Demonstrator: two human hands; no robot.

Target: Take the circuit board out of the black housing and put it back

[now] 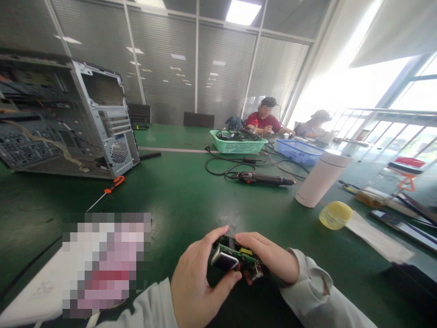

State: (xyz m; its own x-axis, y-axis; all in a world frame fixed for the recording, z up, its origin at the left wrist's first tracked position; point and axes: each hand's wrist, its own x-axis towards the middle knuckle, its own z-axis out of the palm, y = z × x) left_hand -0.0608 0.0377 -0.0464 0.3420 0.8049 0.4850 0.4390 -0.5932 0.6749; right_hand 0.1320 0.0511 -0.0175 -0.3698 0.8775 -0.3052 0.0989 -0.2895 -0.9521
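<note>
A small green circuit board (251,259) with black, silver and yellow parts is held close to me at the table's near edge. My left hand (201,278) grips its left end, thumb below and forefinger along the top. From the right, my right hand (269,255) closes on the far side of the board, its lower fingers hidden behind it. Beyond the hands a black electric screwdriver (264,178) with a cable lies on the green table (177,196). An orange-handled screwdriver (114,184) rests at the left.
An open computer case (99,123) stands at the left. A green basket (239,145) of cables, a blue basket (298,152), a white tumbler (322,178) and a yellow round object (336,215) are farther right. Two people sit at the far end. A white object (41,282) lies near left.
</note>
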